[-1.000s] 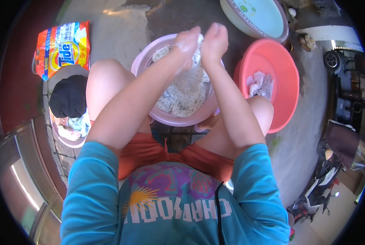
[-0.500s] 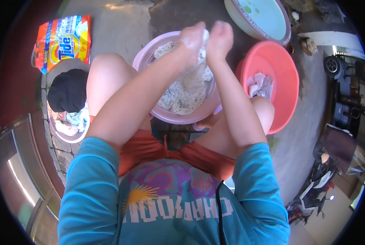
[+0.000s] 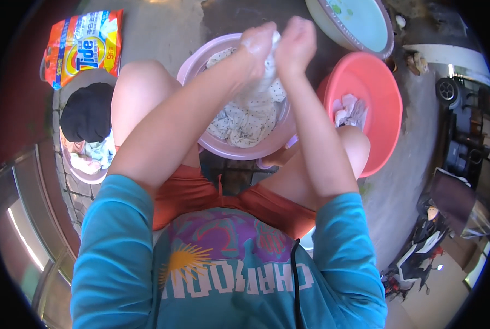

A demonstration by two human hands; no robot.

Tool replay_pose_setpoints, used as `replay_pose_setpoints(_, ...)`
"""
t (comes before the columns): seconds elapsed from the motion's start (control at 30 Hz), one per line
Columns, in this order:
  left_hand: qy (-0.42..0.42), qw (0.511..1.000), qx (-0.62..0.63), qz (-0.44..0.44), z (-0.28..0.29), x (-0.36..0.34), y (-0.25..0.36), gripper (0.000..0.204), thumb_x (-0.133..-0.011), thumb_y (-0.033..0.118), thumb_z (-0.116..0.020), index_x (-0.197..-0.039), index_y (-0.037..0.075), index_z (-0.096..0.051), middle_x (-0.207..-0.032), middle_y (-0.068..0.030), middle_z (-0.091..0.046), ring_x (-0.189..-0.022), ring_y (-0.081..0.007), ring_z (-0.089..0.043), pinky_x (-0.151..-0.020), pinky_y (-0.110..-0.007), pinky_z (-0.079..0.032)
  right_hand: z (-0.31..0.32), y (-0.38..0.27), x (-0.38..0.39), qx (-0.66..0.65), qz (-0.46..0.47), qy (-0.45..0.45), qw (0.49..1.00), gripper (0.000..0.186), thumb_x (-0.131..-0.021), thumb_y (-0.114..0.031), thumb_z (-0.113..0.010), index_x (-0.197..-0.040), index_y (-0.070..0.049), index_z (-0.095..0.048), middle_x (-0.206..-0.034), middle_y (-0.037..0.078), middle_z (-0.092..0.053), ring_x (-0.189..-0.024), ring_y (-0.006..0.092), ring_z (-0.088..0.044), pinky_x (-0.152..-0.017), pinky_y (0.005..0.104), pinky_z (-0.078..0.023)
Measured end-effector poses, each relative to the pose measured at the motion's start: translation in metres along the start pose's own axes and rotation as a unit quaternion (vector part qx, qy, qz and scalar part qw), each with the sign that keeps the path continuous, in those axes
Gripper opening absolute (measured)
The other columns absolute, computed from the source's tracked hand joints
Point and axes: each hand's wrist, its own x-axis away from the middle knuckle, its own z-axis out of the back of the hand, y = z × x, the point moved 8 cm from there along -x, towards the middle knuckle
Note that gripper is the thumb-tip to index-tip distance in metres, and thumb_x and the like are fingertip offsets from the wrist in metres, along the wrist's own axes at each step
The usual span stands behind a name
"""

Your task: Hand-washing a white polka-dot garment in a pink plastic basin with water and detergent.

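A white garment with small dark dots [image 3: 245, 122] lies bunched in a lilac basin [image 3: 189, 70] between my knees. Its upper part is lifted over the basin's far side, gripped by both fists. My left hand [image 3: 260, 44], with suds on its back and wrist, is closed around the raised cloth. Close beside it, my right hand [image 3: 298, 43] is also closed on the garment, slightly smeared by motion. Most of the fingertips are hidden from this angle.
A red basin [image 3: 388, 118] at right holds crumpled pale cloth [image 3: 350, 111]. Beyond it stands a basin of water [image 3: 354, 24]. At left are an orange detergent bag [image 3: 85, 48], black cloth [image 3: 87, 112] and a tub of clothes [image 3: 90, 176]. Motor scooters [image 3: 420, 255] stand far right.
Both hands keep their grip on the dotted garment. My right fist has turned a little, showing more of its back. The whole view has shifted slightly.
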Motion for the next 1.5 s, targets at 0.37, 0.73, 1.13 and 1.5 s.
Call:
replay_pose_setpoints(0.37, -0.008, 0.996, -0.084, -0.002, 0.012, -0.001, 0.015, 0.017, -0.086, 0.02, -0.054, -0.084, 0.004, -0.059, -0.075, -0.0112, -0.06, -0.067, -0.0244, -0.06, -0.063, -0.04, -0.05, -0.008, -0.02, 0.047, -0.004, 0.118, 0.021, 0.993, 0.023, -0.093, -0.021, -0.049, -0.082, 0.0, -0.049, -0.073, 0.021, -0.055, -0.064, 0.0337, -0.052, -0.065, 0.0389, -0.045)
replay_pose_setpoints(0.73, 0.039, 0.999, -0.033, 0.017, -0.009, 0.012, 0.025, 0.026, -0.088, 0.027, -0.051, -0.086, 0.002, -0.059, -0.078, -0.0128, -0.061, -0.069, -0.0253, -0.061, -0.065, -0.041, -0.05, -0.002, -0.031, 0.028, -0.034, 0.171, 0.021, 0.985, 0.023, -0.092, -0.017, -0.05, -0.077, -0.001, -0.043, -0.064, 0.018, -0.049, -0.057, 0.0225, -0.043, -0.059, 0.0366, -0.043)
replay_pose_setpoints(1.13, 0.092, 0.977, -0.169, -0.093, 0.011, -0.026, 0.015, 0.022, -0.084, 0.021, -0.052, -0.083, 0.001, -0.06, -0.081, -0.0144, -0.063, -0.069, -0.0269, -0.061, -0.066, -0.044, -0.05, -0.012, -0.048, 0.055, -0.004, 0.239, 0.02, 0.971, 0.029, -0.094, -0.022, -0.048, -0.076, 0.001, -0.045, -0.066, 0.016, -0.05, -0.059, 0.0248, -0.047, -0.058, 0.0386, -0.042)
replay_pose_setpoints(1.5, -0.124, 0.987, 0.047, 0.088, -0.017, 0.008, 0.003, 0.02, -0.084, 0.018, -0.051, -0.079, 0.001, -0.06, -0.074, -0.012, -0.06, -0.065, -0.0262, -0.057, -0.063, -0.04, -0.049, 0.005, 0.011, -0.007, 0.072, 0.144, 0.003, 0.987, 0.029, -0.093, -0.021, -0.049, -0.075, 0.002, -0.047, -0.067, 0.017, -0.052, -0.06, 0.0282, -0.048, -0.059, 0.0396, -0.041)
